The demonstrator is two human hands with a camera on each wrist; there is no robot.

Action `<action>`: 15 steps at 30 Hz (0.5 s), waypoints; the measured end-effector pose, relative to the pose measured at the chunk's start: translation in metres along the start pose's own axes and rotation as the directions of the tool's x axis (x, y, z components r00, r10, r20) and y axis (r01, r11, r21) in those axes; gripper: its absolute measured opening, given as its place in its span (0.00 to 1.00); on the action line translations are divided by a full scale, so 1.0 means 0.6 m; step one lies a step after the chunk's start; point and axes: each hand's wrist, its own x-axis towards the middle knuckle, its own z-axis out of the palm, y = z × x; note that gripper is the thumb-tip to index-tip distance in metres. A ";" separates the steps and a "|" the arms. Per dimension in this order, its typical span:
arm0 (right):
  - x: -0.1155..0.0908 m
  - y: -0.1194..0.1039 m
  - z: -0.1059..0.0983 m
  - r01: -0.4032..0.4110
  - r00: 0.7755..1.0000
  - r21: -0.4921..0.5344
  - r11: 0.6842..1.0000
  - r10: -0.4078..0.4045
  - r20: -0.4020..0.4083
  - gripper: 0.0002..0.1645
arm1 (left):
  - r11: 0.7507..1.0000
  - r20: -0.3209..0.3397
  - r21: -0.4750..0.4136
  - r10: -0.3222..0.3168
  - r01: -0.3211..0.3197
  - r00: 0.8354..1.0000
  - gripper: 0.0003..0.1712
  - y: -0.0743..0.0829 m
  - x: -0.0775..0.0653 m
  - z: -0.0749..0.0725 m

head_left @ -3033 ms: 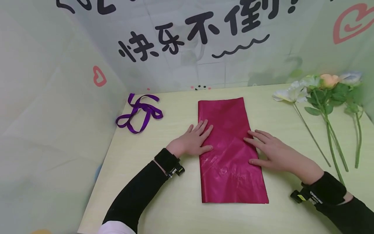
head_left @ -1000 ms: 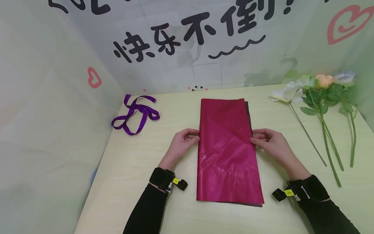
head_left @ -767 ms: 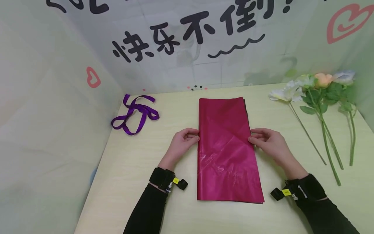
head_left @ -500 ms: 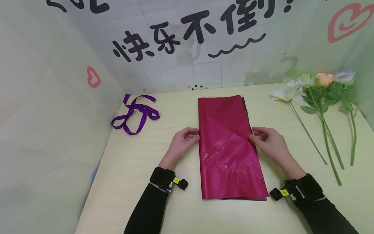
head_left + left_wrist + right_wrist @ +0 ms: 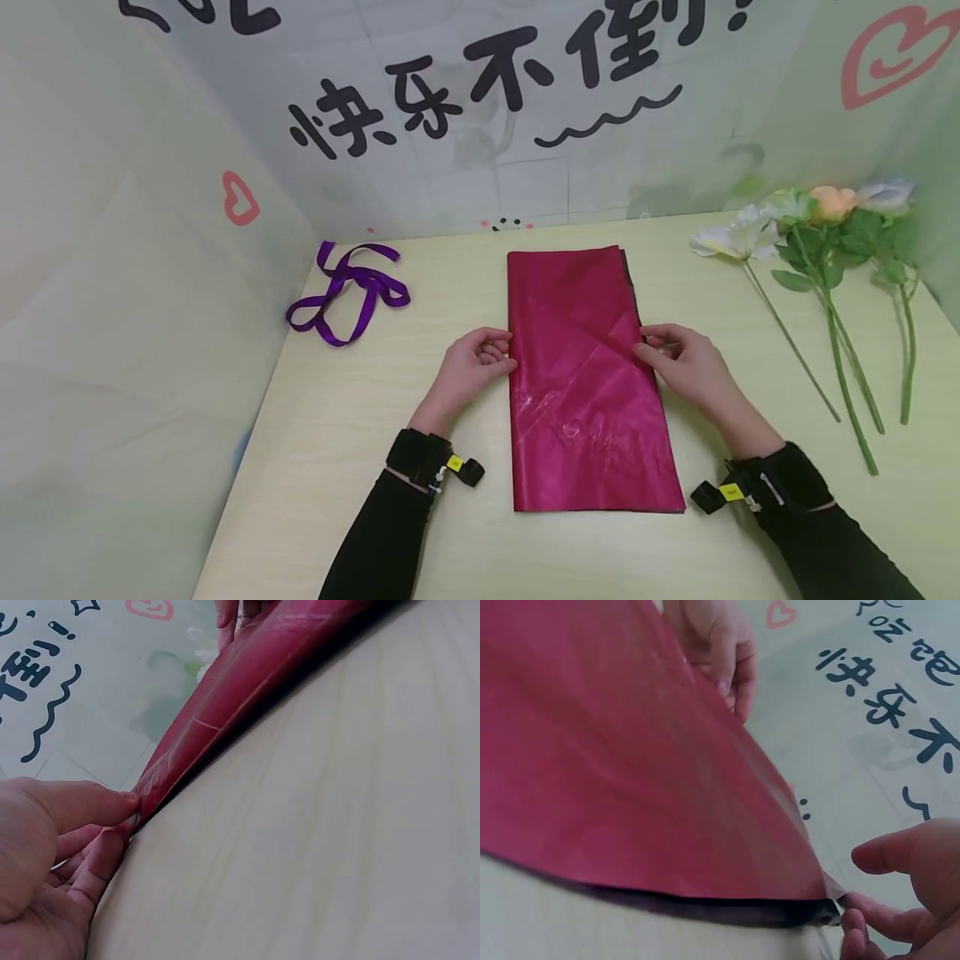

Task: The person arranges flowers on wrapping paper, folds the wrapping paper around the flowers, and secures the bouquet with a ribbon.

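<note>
A folded sheet of crimson wrapping paper point(image 5: 581, 392), glossy and creased in its lower half, stands lengthwise before me. A dark layer point(image 5: 727, 909) shows beneath its right edge. My left hand point(image 5: 468, 371) pinches the left edge around mid-height. In the left wrist view, the thumb and fingertips point(image 5: 124, 802) meet at that edge, close to the tabletop. On the opposite side, my right hand point(image 5: 686, 362) has its fingers curled at the right edge. The right wrist view shows these fingers point(image 5: 851, 907) at the dark layer's edge, with the thumb point(image 5: 889, 855) raised apart from it.
A looped purple ribbon point(image 5: 367, 283) lies at the table's point(image 5: 360, 467) back left. Several flowers with long green stems lie at the right, among them a white flower point(image 5: 738, 237) and a peach one point(image 5: 832, 204). A printed backdrop point(image 5: 420, 183) borders the table.
Both hands have gone from lying spread on the wrapping paper to holding its side edges. The dark layer came into sight under it; its strip at the bottom has narrowed over the last second.
</note>
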 end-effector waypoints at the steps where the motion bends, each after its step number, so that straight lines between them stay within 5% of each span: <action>1: -0.001 -0.003 -0.001 -0.017 1.000 0.036 0.999 0.017 0.004 0.29 | 1.000 0.000 0.004 0.000 0.000 1.000 0.24 0.000 0.000 0.000; 9: -0.009 -0.015 -0.019 -0.085 0.985 0.158 0.984 0.060 0.160 0.30 | 0.998 -0.012 0.060 0.008 -0.008 1.000 0.23 -0.003 0.002 0.000; 12: -0.017 -0.021 -0.025 -0.023 0.964 0.273 0.962 -0.050 0.260 0.34 | 0.996 -0.012 0.082 0.024 -0.023 1.000 0.22 -0.002 0.002 0.001; 15: -0.027 -0.034 -0.022 0.032 0.899 0.444 0.896 -0.220 0.380 0.37 | 0.995 -0.008 0.090 0.040 -0.040 0.999 0.20 -0.003 0.005 0.001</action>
